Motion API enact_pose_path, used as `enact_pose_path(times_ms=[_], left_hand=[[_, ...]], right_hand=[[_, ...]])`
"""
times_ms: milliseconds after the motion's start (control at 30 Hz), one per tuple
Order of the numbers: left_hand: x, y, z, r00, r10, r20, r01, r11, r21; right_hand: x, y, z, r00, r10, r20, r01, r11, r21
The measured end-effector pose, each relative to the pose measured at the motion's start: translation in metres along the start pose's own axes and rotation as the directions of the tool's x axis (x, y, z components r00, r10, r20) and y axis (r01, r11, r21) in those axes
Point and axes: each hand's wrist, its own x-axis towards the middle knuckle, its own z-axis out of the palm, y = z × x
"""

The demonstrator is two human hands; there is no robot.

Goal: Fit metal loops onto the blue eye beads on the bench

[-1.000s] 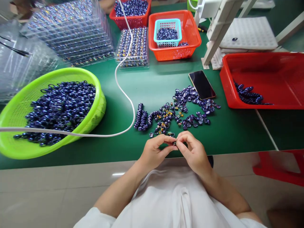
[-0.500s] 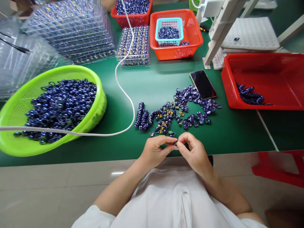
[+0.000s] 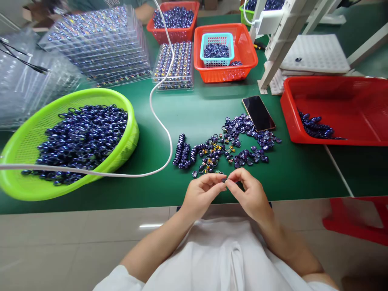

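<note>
My left hand [image 3: 202,193] and my right hand [image 3: 249,194] meet at the table's front edge, thumbs and forefingers pinched together. Between their fingertips is a small dark ring-shaped part [image 3: 224,180], mostly covered by the fingers. Just beyond lie loose ring parts with yellow and green bits [image 3: 212,155]. A row of dark blue shiny rings [image 3: 179,148] is lined up to their left. Small dark blue caps [image 3: 239,124] lie scattered to the right, reaching up to a phone [image 3: 258,113].
A green basket [image 3: 133,139] full of rings stands left, crossed by a white cable [image 3: 165,161]. Filled clear trays [image 3: 100,52] are stacked behind it. Red baskets [image 3: 198,72] stand at the back, and a red bin [image 3: 348,139] at right. A co-worker's arm [image 3: 144,13] shows at the back.
The camera view has tilted slightly, so the table's things appear lower. My hands stay pinched together at the same spot, with the small part turned a little between the fingertips.
</note>
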Motion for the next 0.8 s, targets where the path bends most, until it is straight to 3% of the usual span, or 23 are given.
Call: enact_pose_path(times_ms=[100,467,633,800], left_hand=[[0.004,-0.001,-0.001,0.997,-0.071,-0.021,0.068,0.993,-0.092],[0.01,-0.003,0.0,0.997,-0.07,-0.034,0.065,0.99,-0.127],[0.012,0.0,0.003,0.994,-0.09,-0.061,0.085,0.993,-0.086],[0.012,0.001,0.005,0.99,-0.127,-0.057,0.124,0.99,-0.065]], right_hand=[[-0.002,0.004,-0.002,0.999,-0.017,0.037,0.015,0.998,0.053],[-0.011,0.022,-0.011,0.961,-0.276,0.0,0.276,0.96,-0.047],[-0.006,0.017,-0.012,0.892,-0.449,0.048,0.451,0.885,-0.115],[-0.001,0.018,-0.009,0.81,-0.571,0.137,0.581,0.747,-0.322]])
